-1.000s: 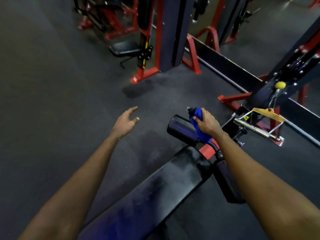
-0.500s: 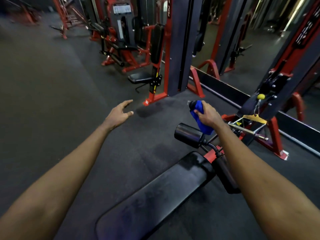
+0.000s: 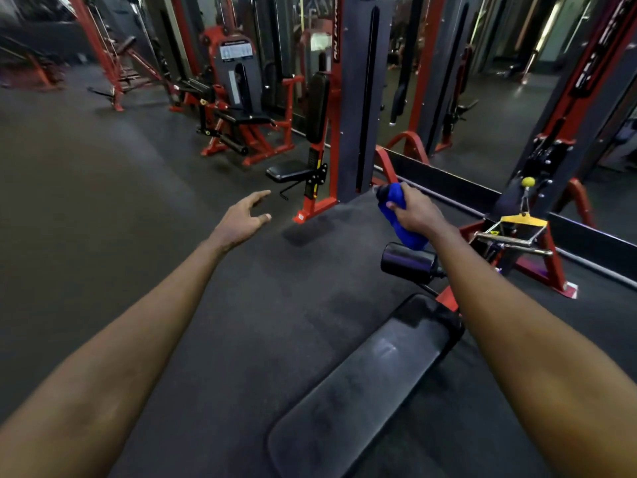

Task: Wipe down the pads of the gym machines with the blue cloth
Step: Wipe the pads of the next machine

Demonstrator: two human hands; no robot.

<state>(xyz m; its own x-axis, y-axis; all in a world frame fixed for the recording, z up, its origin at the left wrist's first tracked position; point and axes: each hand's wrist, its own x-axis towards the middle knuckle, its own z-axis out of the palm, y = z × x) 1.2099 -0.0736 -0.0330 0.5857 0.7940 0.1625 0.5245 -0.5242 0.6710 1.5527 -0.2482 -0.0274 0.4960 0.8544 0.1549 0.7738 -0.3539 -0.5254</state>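
Fingers (image 3: 395,205) of the right hand (image 3: 415,210) are curled round the blue cloth (image 3: 403,225), with the thumb laid over its upper end. The cloth is bunched into a long roll and is held in the air, tilted, with its lower end just above the black roller pad (image 3: 406,262) and apart from it. The right forearm runs from the lower right corner up to this hand and crosses over the far right corner of the bench pad (image 3: 365,384). The bench pad is long, black and flat, and lies diagonally from the lower centre toward the roller pad; a red frame member shows between the two. Fingers (image 3: 258,196) of the left hand (image 3: 241,219) are spread and loosely extended, gripping nothing; this hand is held out over the dark rubber floor (image 3: 103,201), well apart from the cloth and from both pads. To the right of the roller pad, a cable handle (image 3: 510,236) with a yellow strap and a metal bar hangs below a small yellow ball (image 3: 528,181) on a black and red column. Beyond the hands stands a red and grey weight-stack machine with a small black seat pad (image 3: 287,172) and an upright black back pad (image 3: 317,106). Farther left is a second seated machine (image 3: 238,108) with a red frame and a black seat. A mirror wall (image 3: 482,98) runs along the right side behind the low black kickboard.
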